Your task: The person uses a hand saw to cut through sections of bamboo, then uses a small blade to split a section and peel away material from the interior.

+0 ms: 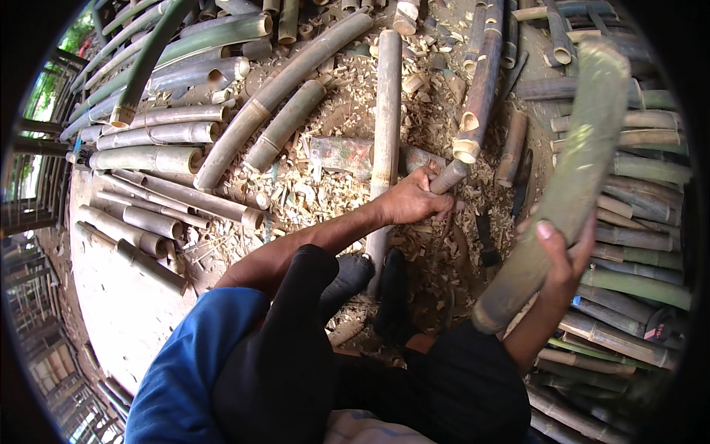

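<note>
Left grip (411, 200) grasps short bamboo piece (448, 176); right grip (563, 255) holds bamboo pole (569, 185).

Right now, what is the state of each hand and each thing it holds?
Left hand: closed around the short stick.
Short stick: gripped, tilted, tip free.
Right hand: gripping the green culm.
Green culm: lifted off the ground, slanted.
Long pole: lying on the chips.
</note>
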The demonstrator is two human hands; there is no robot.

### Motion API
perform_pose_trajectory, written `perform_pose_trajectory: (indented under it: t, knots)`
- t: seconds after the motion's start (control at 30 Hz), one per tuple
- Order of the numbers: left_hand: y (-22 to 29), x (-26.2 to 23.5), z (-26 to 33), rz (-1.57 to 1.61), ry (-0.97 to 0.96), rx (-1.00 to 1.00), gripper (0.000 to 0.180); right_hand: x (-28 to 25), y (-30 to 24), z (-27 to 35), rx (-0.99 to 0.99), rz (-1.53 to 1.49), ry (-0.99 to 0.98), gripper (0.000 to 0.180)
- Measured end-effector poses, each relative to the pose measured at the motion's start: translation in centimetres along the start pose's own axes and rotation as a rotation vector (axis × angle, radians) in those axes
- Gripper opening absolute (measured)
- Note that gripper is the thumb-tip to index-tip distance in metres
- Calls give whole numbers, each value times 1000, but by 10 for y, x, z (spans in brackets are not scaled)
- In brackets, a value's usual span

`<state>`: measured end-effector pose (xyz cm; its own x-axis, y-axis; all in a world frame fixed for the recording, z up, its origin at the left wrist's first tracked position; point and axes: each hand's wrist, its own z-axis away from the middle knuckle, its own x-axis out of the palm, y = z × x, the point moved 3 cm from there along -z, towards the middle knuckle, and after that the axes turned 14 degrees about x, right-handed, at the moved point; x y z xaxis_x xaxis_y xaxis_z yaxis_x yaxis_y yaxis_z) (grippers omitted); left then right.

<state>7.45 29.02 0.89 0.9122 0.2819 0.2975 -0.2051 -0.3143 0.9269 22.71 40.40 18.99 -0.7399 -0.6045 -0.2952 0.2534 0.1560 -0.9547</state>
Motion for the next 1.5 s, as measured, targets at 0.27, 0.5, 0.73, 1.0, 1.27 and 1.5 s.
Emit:
perform_pose_trajectory:
  t: [0.27, 0.5, 0.73, 1.0, 1.27, 1.5]
  knots:
    - [-22, -10, 9, -23, -71, -70, 5, 5, 13, -33, -306, 875, -265, 102]
    - [-6, -10, 8, 16, 26, -141, 16, -19, -52, -46, -152, 385, -114, 104]
    - [-15, -7, 3, -47, 5, -115, 22, -18, 28, -45, -238, 804, -384, 110]
    - [-4, 20, 24, -221, -268, -29, 10, -28, -10, -25, -58, 344, -99, 92]
    - [-8, 28, 34, -160, -165, 3, 14, -43, 0, 0, -89, 228, 71, 83]
    - [2, 20, 27, 200, 89, -124, 30, -19, 20, 9, 59, 182, -68, 92]
